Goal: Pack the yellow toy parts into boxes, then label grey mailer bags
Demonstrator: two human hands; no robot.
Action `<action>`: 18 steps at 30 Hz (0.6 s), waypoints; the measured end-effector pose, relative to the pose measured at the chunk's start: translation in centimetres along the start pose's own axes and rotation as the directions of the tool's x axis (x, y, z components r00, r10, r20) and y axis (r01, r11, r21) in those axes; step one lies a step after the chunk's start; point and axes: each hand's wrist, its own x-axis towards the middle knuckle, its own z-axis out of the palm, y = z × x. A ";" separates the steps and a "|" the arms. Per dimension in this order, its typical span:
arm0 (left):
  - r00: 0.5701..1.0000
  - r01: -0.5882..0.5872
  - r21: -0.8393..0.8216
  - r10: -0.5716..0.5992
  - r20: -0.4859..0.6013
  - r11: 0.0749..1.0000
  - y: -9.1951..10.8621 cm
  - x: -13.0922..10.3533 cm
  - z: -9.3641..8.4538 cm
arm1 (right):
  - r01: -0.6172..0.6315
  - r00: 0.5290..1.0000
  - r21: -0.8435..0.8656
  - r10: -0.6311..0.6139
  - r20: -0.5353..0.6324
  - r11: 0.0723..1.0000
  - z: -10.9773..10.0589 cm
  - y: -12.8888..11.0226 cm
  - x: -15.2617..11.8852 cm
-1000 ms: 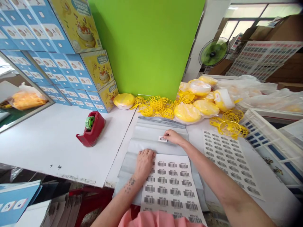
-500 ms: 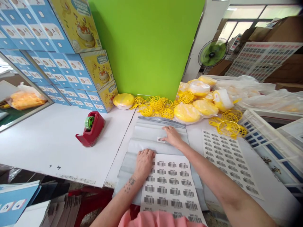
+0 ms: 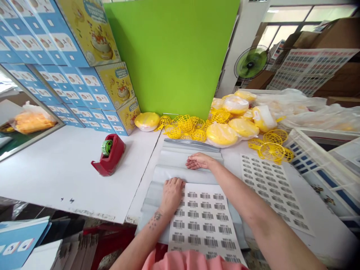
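My left hand (image 3: 173, 191) rests at the upper left corner of a white sheet of barcode stickers (image 3: 206, 215), fingers curled and pressed together over its edge. My right hand (image 3: 198, 161) lies on its side, palm turned left and fingers stretched out, on a stack of grey plastic mailer bags (image 3: 168, 172). Nothing shows in its palm. The small barcode sticker on the top bag is hidden behind this hand. The sticker sheet lies over the near part of the bags.
A second barcode sheet (image 3: 274, 191) lies at right beside a white plastic crate (image 3: 317, 161). Yellow strainers (image 3: 185, 123) and wrapped yellow bowls (image 3: 222, 134) line the back. A red tape dispenser (image 3: 111, 157) stands left, before stacked boxes (image 3: 118, 90) and a green panel (image 3: 174, 56).
My right hand has turned onto its side and shifted slightly left, now covering the sticker on the bag. My left hand stays at the sheet's corner.
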 end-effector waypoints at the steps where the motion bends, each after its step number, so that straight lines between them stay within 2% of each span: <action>1: 1.000 0.002 -0.001 -0.002 0.001 1.000 0.0 0.0 0.0 | -0.007 1.000 -0.013 0.007 0.007 1.000 -0.2 0.0 -0.1; 5: 1.000 0.007 -0.014 -0.007 0.007 1.000 0.0 -0.1 -0.1 | -0.025 0.999 -0.133 0.021 -0.027 0.991 -1.1 0.2 -0.4; 10: 1.000 0.005 -0.034 -0.005 -0.001 0.999 0.0 -0.2 -0.2 | -0.112 0.970 -0.441 0.002 -0.242 0.890 -2.4 -0.1 -0.1; 12: 1.000 -0.002 -0.044 0.002 -0.008 0.999 -0.1 -0.2 -0.1 | -0.114 0.936 -0.561 -0.100 -0.337 0.820 -3.0 -0.5 0.1; 14: 1.000 -0.009 -0.050 0.008 -0.018 0.999 -0.2 -0.2 0.1 | -0.094 0.882 -0.663 -0.247 -0.402 0.743 -3.6 -0.9 0.3; 18: 0.999 -0.007 -0.051 0.006 -0.035 0.999 -0.3 -0.1 0.5 | -0.095 0.785 -0.805 -0.454 -0.423 0.586 -4.2 -1.0 1.1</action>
